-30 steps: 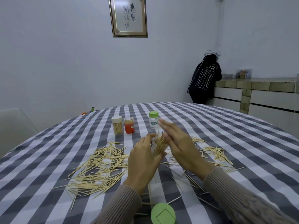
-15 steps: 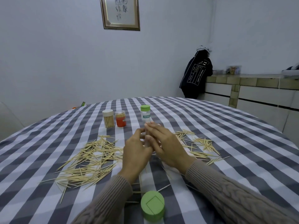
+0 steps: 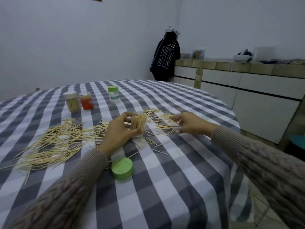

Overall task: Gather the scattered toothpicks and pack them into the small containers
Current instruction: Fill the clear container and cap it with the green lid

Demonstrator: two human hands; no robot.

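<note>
Toothpicks, loose, in two spreads on the checked surface [image 3: 189,162]: a large heap [image 3: 54,142] to the left of the hands and a thinner scatter [image 3: 162,120] to the right. Clear container [image 3: 138,123], lidless and already well stocked with upright toothpicks, stands gripped in the curled fingers of the left hand [image 3: 118,131]. Right hand [image 3: 186,123], well apart from the container, reaches over the right-hand scatter, fingertips drawn together on or just above a few toothpicks; whether any are pinched cannot be told. Step in hand, by judgement: collecting another bunch for the held container. Next move calls for aligning the sticks and feeding them upright. Green lid [image 3: 122,168] lies nearer the body; three capped containers [image 3: 85,101] stand beyond.
</note>
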